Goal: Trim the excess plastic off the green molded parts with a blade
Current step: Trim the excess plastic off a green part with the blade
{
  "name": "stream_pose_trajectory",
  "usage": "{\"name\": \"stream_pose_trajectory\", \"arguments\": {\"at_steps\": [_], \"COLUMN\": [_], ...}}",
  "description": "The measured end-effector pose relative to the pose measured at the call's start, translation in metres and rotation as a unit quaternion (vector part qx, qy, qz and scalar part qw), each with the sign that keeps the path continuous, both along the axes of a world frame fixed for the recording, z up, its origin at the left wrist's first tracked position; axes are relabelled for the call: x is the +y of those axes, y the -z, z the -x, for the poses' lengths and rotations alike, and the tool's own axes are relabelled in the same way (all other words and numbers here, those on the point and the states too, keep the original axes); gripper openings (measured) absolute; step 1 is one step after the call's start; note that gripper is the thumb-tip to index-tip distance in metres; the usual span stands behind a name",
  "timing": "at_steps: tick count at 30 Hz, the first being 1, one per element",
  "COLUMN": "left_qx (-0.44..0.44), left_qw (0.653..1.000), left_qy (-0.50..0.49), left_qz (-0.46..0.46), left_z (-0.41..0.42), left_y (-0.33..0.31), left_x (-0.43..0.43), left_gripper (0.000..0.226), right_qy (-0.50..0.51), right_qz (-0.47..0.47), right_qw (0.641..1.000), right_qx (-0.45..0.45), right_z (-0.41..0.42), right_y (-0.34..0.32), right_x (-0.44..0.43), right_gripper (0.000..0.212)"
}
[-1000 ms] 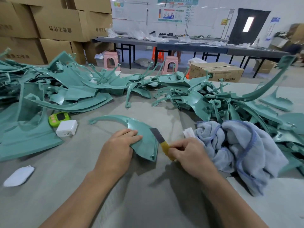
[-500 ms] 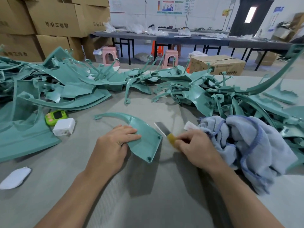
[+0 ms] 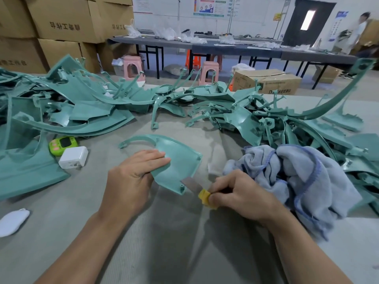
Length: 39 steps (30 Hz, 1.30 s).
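Gripping the green molded part (image 3: 176, 162) by its left side, the left hand (image 3: 133, 177) has its fingers curled over the top face, a closed hold on the part. We see the part low over the grey table (image 3: 164, 242), with its thin curved arm pointing away from us. Just right of the part, the right hand (image 3: 240, 197) pinches the blade (image 3: 189, 182) by its yellow wrap (image 3: 206, 197), fingers tight around it. The flat grey blade meets the part's lower right edge near a corner peg; we cannot tell whether it is cutting.

Right of the part, just past the right hand, lies a bunched blue-grey towel (image 3: 297, 177). Behind the part and to both sides of it sprawls the pile of green parts (image 3: 82, 107), apart from the held one. Left of the part we note a white charger (image 3: 73, 157) with a green timer (image 3: 62, 145) just behind it, and further left and nearer us a white pad (image 3: 13, 221). Far behind the part stand cardboard boxes (image 3: 61, 17) and pink stools (image 3: 133, 67)
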<state>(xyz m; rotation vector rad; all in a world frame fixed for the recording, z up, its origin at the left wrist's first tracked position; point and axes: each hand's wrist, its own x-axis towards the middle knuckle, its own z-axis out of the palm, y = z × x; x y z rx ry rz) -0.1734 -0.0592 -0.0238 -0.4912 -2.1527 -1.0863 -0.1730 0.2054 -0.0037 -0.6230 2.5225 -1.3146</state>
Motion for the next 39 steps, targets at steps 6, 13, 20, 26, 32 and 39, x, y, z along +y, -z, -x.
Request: {"name": "stream_pose_trajectory", "arguments": {"at_steps": [6,13,20,26,32,39], "left_qx": [0.003,-0.005,0.008,0.008,0.025,-0.005], "left_qw": [1.0,1.0,1.0,0.999,0.994,0.997], "left_qy": [0.003,0.011,0.027,0.043,0.094,0.031], "left_qz": [0.009,0.003,-0.007,-0.02,0.053,0.076], "left_z": [0.002,-0.003,-0.003,-0.001,-0.01,-0.012], "left_y": [0.004,0.001,0.0,0.006,0.0,-0.002], "left_x": [-0.003,0.0,0.001,-0.002,0.009,0.023], "left_gripper": [0.037,0.031,0.027,0.034,0.036,0.062], "right_qy": [0.243,0.202,0.082,0.325,0.231,0.211], "right_qz": [0.012,-0.077,0.142,-0.049,0.351,0.426], "right_qw": [0.967,0.976,0.987,0.944,0.875,0.858], "right_qx": [0.074,0.039,-0.006,0.022,-0.239,-0.196], "right_z": [0.006,0.002,-0.008,0.003,0.002,0.001], "right_y": [0.006,0.0,-0.009,0.004,-0.008,-0.002], "right_x": [0.007,-0.007,-0.006,0.002,-0.003,-0.017], "right_gripper": [0.024,0.022,0.012,0.022,0.014,0.011]}}
